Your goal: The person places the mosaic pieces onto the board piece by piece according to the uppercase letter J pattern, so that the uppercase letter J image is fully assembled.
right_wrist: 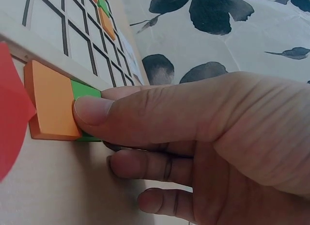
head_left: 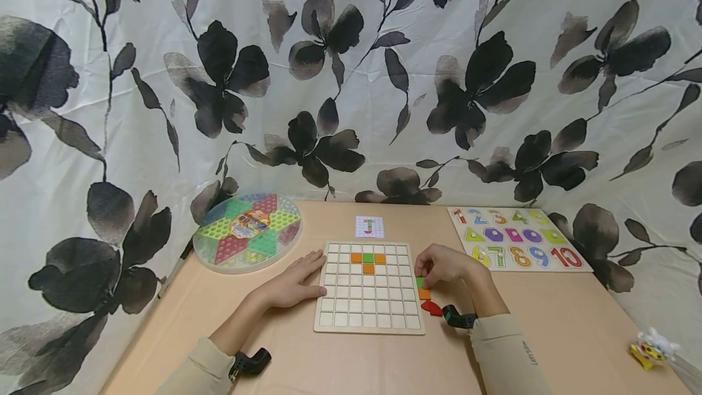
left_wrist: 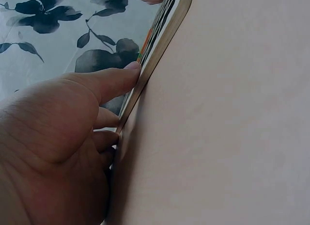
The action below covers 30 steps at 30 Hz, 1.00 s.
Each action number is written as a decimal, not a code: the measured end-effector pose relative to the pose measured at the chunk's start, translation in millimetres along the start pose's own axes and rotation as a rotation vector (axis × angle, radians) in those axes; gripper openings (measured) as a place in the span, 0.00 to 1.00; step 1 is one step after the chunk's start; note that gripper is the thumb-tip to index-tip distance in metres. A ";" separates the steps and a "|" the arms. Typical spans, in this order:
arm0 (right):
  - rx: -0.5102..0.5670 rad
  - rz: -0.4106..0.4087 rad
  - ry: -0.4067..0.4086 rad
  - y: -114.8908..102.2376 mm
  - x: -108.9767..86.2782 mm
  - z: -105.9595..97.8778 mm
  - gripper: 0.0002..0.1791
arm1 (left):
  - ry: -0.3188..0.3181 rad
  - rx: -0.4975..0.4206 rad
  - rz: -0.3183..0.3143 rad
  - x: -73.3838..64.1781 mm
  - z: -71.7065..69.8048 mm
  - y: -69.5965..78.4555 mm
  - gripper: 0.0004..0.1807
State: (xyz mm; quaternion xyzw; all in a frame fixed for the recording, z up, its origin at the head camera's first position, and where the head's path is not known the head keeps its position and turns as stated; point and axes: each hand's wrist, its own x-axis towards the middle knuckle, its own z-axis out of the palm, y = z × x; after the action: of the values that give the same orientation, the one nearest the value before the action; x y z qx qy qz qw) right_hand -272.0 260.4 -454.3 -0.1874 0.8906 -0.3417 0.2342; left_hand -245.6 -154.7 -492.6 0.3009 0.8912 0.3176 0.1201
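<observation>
A wooden grid board (head_left: 355,305) with white squares lies in the middle of the table; three orange tiles and one green tile (head_left: 368,258) sit in its upper cells. Along the board's left edge rests my left hand (head_left: 289,280), fingers extended, with the thumb touching the rim (left_wrist: 160,55). My right hand (head_left: 446,266) is at the board's right side, where thumb and index finger pinch a green square tile (right_wrist: 86,89). Against that tile lies an orange tile (right_wrist: 52,101). Red pieces (head_left: 431,308) with curved edges lie just nearer to me.
Behind the board lies a small pattern card (head_left: 370,227). A round star-patterned game board (head_left: 248,233) is at the back left, and a number puzzle board (head_left: 518,239) at the back right. A small toy figure (head_left: 652,349) stands by the right edge. A floral curtain (head_left: 351,78) hangs behind.
</observation>
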 end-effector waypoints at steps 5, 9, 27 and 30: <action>0.000 0.004 -0.002 -0.1 -0.1 -0.2 0.11 | -0.007 0.002 -0.006 0.1 -0.2 1.1 0.46; 0.012 -0.006 -0.004 -1.2 -0.6 -1.3 0.10 | -0.007 0.002 -0.007 0.5 -0.4 1.7 0.46; -0.003 0.002 -0.006 -3.4 -1.7 -2.7 0.08 | -0.010 -0.006 -0.027 2.2 -2.8 4.4 0.46; -0.028 -0.001 -0.008 -4.6 -1.8 -2.4 0.09 | -0.011 -0.011 -0.031 2.0 -2.7 4.7 0.46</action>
State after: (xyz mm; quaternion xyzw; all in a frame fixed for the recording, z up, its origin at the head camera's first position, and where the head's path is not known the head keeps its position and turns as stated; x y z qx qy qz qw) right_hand -271.0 259.3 -448.9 -0.1924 0.8943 -0.3286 0.2352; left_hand -246.1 -151.9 -487.5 0.2881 0.8932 0.3191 0.1314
